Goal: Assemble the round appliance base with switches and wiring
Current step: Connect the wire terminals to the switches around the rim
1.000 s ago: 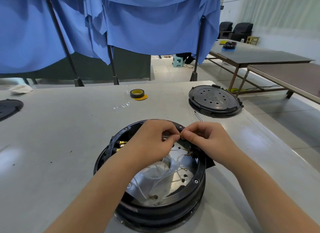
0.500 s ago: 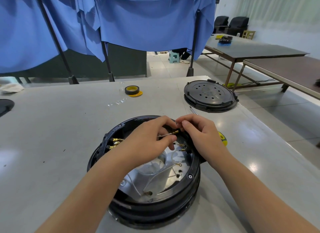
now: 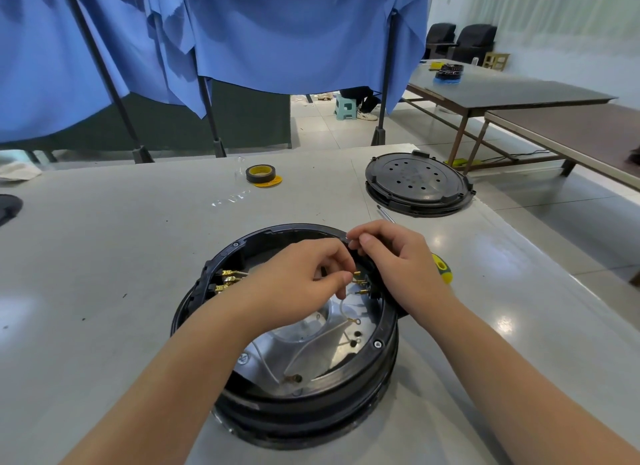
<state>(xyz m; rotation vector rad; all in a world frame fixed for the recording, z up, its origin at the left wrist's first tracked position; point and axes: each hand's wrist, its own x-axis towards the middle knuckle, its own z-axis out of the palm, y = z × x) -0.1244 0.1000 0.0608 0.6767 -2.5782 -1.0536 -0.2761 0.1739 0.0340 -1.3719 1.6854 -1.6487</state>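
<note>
Round black plastic appliance base (image 3: 377, 343), open side up on grey matte table (image 3: 104, 256), shiny metal plate inside. Your left hand (image 3: 294, 277) pinches thin clear-sleeved wire near brass spade terminals (image 3: 360, 281); your right hand (image 3: 401, 260) curls over rim, grasp unclear. Risk: forced push bends terminal; slack wire snags. Yellow-cored black tape roll (image 3: 260, 173) beyond.

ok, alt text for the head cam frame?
Two bare hands work inside an open round black appliance base on a grey table, the left hand and right hand fingering small brass wire terminals. A tape roll lies behind.
</note>
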